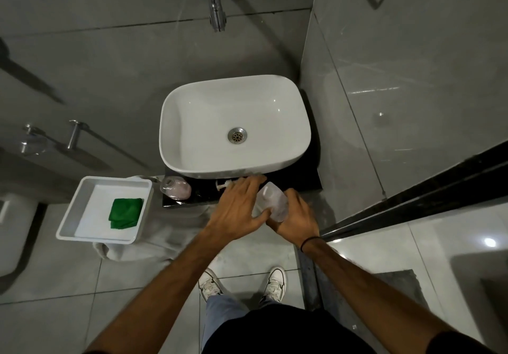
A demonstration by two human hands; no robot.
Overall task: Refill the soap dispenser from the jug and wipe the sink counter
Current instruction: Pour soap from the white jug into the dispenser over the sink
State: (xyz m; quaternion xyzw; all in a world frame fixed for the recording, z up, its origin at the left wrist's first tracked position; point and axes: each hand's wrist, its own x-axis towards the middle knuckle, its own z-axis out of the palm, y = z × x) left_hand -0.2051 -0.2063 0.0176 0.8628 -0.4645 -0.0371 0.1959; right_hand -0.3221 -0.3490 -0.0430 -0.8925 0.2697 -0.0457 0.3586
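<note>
Both hands over the counter: right (295,216) gripping the jug (272,202), left (237,208) open, fingers spread.

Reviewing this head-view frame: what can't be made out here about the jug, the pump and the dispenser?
- Jug: cap and neck hidden by the left hand; fill level unreadable through the right hand grip.
- Pump: lies on the black counter, its right part covered by the left hand's fingers.
- Soap dispenser: too small to judge its level.
- Tap: base cut off by the top edge.

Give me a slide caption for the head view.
Both hands on the jug beside the open dispenser.
</note>
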